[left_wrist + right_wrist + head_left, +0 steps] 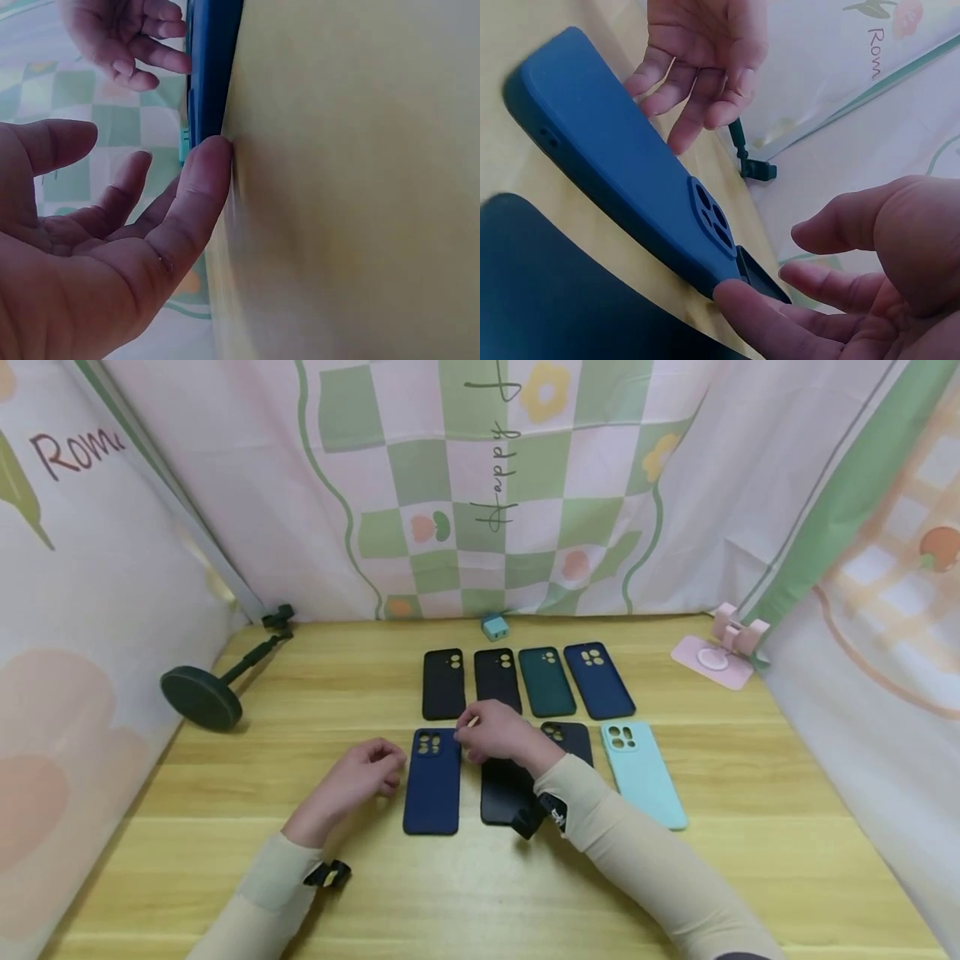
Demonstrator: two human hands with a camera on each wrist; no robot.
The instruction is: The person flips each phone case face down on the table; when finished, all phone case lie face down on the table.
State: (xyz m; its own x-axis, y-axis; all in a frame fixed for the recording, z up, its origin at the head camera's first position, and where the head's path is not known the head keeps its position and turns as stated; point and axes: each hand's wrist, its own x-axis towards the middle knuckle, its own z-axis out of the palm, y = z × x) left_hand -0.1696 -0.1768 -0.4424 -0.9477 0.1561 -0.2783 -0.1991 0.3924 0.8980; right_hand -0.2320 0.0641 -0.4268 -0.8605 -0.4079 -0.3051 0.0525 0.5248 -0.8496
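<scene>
Between half-spread, empty left hand and right hand, the blue phone case is already laid down, straightening perhaps remaining.

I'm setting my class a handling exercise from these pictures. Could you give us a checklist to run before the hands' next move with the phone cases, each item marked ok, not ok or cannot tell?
1. Navy case outer side up: ok, its raised camera rim shows.
2. Left hand beside that case's left edge: ok.
3. Left fingers touching the case: cannot tell.
4. Right hand at its upper right corner: ok.
5. Case gripped: not ok, neither hand pinches or wraps round it.
6. Black case just to its right fully visible from the head view: not ok, the right hand and wrist partly cover it.
</scene>
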